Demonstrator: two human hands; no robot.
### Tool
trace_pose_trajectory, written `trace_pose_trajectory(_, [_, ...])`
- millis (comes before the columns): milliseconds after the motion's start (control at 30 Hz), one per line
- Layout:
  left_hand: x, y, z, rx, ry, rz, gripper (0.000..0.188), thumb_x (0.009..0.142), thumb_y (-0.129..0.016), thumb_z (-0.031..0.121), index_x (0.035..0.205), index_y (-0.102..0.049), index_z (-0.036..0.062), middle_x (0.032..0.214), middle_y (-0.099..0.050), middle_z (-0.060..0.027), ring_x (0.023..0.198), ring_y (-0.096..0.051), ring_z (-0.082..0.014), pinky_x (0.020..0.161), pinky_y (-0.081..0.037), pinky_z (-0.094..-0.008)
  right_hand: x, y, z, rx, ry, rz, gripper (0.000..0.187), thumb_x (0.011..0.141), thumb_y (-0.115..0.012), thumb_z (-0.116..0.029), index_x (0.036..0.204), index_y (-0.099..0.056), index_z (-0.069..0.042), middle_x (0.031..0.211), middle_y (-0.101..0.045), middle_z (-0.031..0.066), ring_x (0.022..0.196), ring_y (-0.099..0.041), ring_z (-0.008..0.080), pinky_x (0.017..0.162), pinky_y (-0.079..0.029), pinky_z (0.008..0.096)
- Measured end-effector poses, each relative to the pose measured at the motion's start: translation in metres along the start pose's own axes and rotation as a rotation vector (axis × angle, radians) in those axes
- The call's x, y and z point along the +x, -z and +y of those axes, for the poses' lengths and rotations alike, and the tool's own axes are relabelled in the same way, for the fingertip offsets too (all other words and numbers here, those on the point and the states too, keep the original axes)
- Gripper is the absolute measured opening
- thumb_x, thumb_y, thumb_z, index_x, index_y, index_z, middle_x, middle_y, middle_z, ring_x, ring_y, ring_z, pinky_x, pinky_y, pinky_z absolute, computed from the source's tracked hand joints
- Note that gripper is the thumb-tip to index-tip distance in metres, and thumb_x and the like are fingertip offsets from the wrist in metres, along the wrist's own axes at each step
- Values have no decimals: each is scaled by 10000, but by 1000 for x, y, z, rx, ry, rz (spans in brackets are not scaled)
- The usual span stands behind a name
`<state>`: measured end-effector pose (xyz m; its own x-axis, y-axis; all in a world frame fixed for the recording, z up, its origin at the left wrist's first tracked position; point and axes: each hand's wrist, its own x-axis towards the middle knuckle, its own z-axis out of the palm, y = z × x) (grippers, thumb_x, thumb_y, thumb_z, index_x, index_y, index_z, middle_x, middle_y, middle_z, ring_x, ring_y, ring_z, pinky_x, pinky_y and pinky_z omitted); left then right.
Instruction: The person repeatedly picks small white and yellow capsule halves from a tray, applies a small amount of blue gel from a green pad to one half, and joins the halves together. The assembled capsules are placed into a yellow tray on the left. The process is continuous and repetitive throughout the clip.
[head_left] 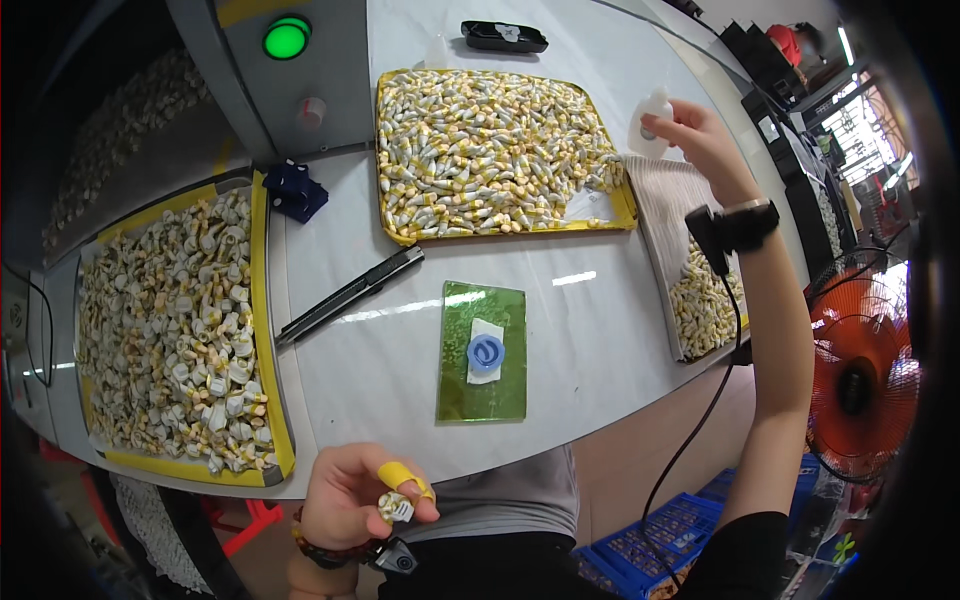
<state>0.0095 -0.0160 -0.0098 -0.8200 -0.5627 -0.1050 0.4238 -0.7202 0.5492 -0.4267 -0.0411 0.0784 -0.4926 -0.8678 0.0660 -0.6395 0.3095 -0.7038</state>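
My left hand (345, 492), with yellow tape round one finger, pinches a small white figurine piece (395, 508) with dark lines at the table's front edge. At the far right, my right hand (700, 140) grips a small translucent white squeeze bottle (652, 125) above the table. Between the hands lies a green glass plate (505, 392). On it, a blue round cap (486, 352) rests on a white paper patch. Small white-and-yellow pieces fill the yellow-edged tray (505, 235) at the back, with a gap at its right corner.
A yellow-edged tray (285, 440) of larger white pieces stands at left. A black cutter knife (350, 295) lies beside it, near a dark blue cloth (295, 192). A cloth-covered tray (655, 190) is at right, with an orange fan (860, 350) beyond. A cable hangs from my right wrist.
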Motion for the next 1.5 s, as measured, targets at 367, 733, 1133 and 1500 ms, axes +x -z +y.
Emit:
trace_pose_trajectory(367, [-1,8,-3,-83,-20,-70,339,692,-788,126,918,-605,-48,848,-646,-208,815,-621,-263,759,-478,-358,44,-2,49,-211,-96,118,377,680,-762,-333,820,-631,-9,669,-574,21,602,-521,81,507,-394,244])
trace_pose_trajectory(733, [-2,9,-3,-85,-13,-87,329,698,-779,111,926,-607,-53,854,-652,-205,824,-617,-255,770,-466,-364,-19,-34,12,-419,307,-122,259,762,-646,-75,1014,-649,-13,908,-594,129,790,-568,232,733,-467,316])
trace_pose_trajectory(1133, [-3,11,-5,-96,-45,-90,338,707,-779,125,935,-601,-49,858,-652,-210,817,-617,-255,759,-466,-371,-41,-46,-13,-297,314,-130,134,779,-634,-65,882,-679,7,740,-637,110,619,-581,165,602,-472,275])
trace_pose_trajectory(1500, [-9,7,-2,-149,-5,-59,366,686,-793,107,937,-588,-63,915,-632,-188,853,-651,-265,773,-525,-350,-54,-53,-31,-300,428,-103,100,782,-658,-48,868,-686,-5,733,-654,67,610,-572,83,548,-442,211])
